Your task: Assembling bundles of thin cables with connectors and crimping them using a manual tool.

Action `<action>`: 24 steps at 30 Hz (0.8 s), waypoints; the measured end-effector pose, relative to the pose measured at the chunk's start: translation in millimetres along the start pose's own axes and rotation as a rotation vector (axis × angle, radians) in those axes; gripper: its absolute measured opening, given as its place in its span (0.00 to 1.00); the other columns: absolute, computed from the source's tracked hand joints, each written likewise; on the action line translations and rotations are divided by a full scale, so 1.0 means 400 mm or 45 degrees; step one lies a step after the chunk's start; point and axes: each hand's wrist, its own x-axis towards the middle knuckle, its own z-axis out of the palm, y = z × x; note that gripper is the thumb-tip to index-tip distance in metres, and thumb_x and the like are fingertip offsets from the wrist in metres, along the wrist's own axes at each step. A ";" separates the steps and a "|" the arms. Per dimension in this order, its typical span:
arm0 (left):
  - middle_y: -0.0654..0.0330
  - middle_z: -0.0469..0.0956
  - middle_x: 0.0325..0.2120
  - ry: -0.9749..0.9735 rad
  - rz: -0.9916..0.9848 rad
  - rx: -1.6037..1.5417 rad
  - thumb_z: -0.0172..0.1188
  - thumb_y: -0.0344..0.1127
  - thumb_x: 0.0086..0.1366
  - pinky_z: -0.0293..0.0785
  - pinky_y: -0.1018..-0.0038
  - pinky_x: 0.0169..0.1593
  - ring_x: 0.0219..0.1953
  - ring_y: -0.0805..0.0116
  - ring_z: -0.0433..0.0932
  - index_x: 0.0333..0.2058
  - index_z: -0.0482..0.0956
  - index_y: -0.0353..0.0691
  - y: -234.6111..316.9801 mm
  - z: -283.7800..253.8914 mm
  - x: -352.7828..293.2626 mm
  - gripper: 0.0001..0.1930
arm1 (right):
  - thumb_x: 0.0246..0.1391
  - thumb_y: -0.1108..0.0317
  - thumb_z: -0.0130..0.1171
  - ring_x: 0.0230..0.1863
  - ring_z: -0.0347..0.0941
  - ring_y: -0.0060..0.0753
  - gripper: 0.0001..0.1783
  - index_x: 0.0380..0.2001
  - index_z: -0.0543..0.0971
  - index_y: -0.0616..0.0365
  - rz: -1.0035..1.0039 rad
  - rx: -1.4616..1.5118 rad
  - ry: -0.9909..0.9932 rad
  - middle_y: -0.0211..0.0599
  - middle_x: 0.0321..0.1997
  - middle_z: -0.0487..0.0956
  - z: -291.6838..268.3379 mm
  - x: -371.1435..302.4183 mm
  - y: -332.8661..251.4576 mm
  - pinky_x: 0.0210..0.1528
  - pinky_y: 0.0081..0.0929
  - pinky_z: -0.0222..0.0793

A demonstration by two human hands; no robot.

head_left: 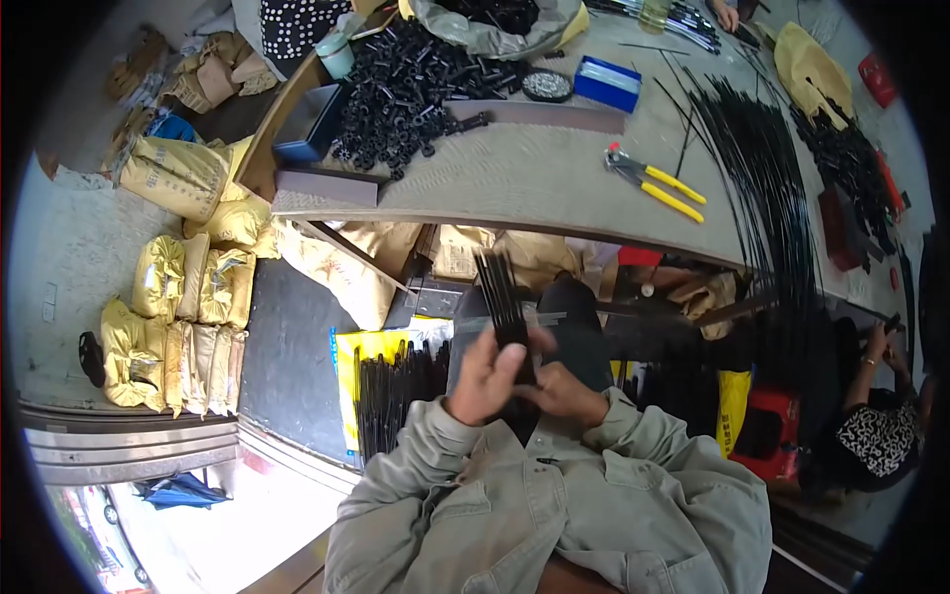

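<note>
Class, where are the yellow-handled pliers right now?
In the head view, the yellow-handled pliers lie on the workbench, right of the black parts pile, beside the long black rods.

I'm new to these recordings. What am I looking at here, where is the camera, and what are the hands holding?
There is no machine: a person works with bare hands. The one picture comes from a fisheye camera worn on the head, looking down, so straight edges bend. The left hand and right hand together grip a bundle of thin black rods. On the workbench lie a heap of small black parts, yellow-handled pliers and long black rods. Yellow sacks sit on the floor. Another person sits at the right edge.
</note>
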 end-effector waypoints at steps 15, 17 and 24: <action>0.61 0.71 0.21 0.177 -0.502 -0.812 0.43 0.42 0.67 0.67 0.81 0.27 0.20 0.74 0.71 0.41 0.67 0.33 -0.190 0.025 0.113 0.16 | 0.52 0.73 0.49 0.46 0.72 0.39 0.13 0.40 0.76 0.62 -0.539 -0.383 -0.276 0.40 0.42 0.76 -0.333 0.530 -0.301 0.48 0.30 0.65; 0.60 0.70 0.20 0.128 -0.601 -0.707 0.43 0.42 0.67 0.67 0.80 0.26 0.19 0.73 0.70 0.37 0.68 0.35 -0.121 0.013 0.155 0.14 | 0.50 0.72 0.51 0.44 0.70 0.40 0.09 0.34 0.76 0.62 -0.405 -0.901 0.211 0.39 0.40 0.74 -0.346 0.661 -0.197 0.46 0.31 0.64; 0.60 0.72 0.20 0.236 -0.673 -0.710 0.45 0.40 0.67 0.66 0.82 0.23 0.18 0.75 0.70 0.38 0.68 0.34 -0.107 0.021 0.147 0.13 | 0.42 0.74 0.53 0.37 0.67 0.40 0.07 0.29 0.72 0.59 -0.651 -1.750 0.206 0.39 0.35 0.69 -0.362 0.808 -0.051 0.40 0.32 0.62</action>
